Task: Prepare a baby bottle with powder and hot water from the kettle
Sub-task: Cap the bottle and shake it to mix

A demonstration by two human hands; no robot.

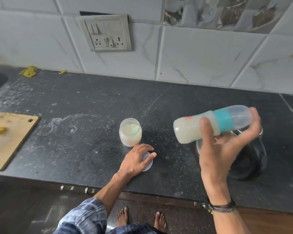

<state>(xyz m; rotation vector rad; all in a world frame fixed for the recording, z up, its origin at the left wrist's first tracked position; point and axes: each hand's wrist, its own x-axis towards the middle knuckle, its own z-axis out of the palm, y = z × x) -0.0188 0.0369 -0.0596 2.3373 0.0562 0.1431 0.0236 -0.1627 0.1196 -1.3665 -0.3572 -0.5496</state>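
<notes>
My right hand (222, 149) grips a baby bottle (211, 124) and holds it on its side in the air above the counter. The bottle has a teal ring and a clear cap, and milky liquid fills its body. Under that hand stands a kettle (247, 162) with a black handle and base, mostly hidden. An open clear jar of white powder (130, 132) stands upright at the middle of the dark counter (91, 115). My left hand (137, 159) rests on the jar's round pale lid (148, 164), which lies flat just in front of the jar.
A wooden cutting board (8, 139) with a yellow scrap lies at the left edge. A yellow cloth (28, 71) sits by the tiled wall. A switch and socket plate (107, 32) is on the wall. White powder smears mark the counter.
</notes>
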